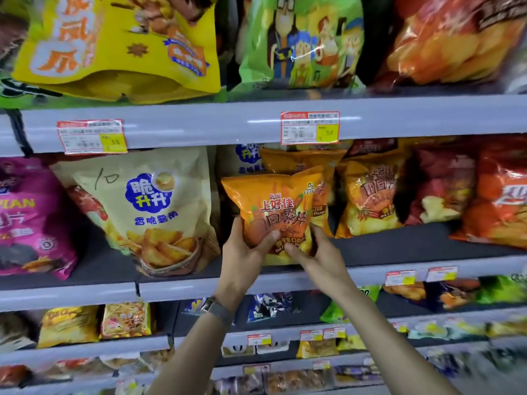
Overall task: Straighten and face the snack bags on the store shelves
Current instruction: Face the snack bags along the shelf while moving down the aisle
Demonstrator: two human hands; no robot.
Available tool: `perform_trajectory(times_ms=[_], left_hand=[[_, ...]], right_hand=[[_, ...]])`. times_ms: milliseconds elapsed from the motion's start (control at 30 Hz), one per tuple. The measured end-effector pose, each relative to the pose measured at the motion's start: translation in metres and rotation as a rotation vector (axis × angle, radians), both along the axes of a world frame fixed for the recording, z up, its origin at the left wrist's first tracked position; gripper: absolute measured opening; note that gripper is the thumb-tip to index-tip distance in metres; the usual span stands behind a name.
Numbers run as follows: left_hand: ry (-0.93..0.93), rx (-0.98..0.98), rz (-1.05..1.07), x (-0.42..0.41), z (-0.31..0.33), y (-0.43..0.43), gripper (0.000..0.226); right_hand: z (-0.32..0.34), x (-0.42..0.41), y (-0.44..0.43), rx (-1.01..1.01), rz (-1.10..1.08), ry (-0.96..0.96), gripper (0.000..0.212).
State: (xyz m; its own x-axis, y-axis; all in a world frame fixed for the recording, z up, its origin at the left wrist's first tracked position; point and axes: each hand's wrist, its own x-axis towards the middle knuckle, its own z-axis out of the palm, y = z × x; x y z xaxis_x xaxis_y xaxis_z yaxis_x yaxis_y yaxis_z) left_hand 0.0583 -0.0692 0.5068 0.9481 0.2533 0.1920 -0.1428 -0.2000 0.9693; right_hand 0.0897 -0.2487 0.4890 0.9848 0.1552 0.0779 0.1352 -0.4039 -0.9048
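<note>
An orange chip bag (275, 206) stands upright at the front of the middle shelf (199, 286), its printed face toward me. My left hand (245, 252) grips its lower left corner, thumb across the front. My right hand (316, 252) holds the lower right corner, thumb on the front. Right behind it stands a second orange bag (302, 162) of the same kind. To the right a similar orange-and-yellow bag (370, 195) leans back.
A beige wedge-chip bag (148, 212) stands left of the held bag, a magenta bag (31, 218) further left. Red bags (502, 195) fill the right end. Large yellow (119, 44) and green (302, 41) bags sit on the shelf above. Lower shelves hold several small packs.
</note>
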Motion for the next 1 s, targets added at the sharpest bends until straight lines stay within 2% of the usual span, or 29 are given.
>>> perform_trajectory(times_ms=[300, 467, 567, 700, 833, 1000], left_hand=[[0.109, 0.323, -0.004, -0.007, -0.015, 0.023, 0.071], [0.176, 0.55, -0.036, -0.024, -0.011, 0.035, 0.061], [0.201, 0.705, -0.057, -0.04, -0.003, 0.039, 0.044], [0.272, 0.781, -0.063, -0.06, 0.008, 0.034, 0.053], [0.249, 0.82, -0.093, -0.07, 0.014, 0.02, 0.043], [0.22, 0.837, -0.15, -0.065, 0.011, -0.015, 0.048]], right_hand=[[-0.005, 0.008, 0.003, -0.136, 0.058, -0.018, 0.077], [-0.004, 0.001, -0.003, -0.248, 0.07, -0.021, 0.074], [-0.004, -0.008, -0.01, -0.332, 0.062, -0.043, 0.066], [-0.006, -0.023, -0.02, -0.433, 0.016, -0.114, 0.057], [-0.005, -0.037, -0.033, -0.621, -0.014, -0.124, 0.056], [-0.002, -0.037, -0.063, -0.739, -0.03, -0.183, 0.052]])
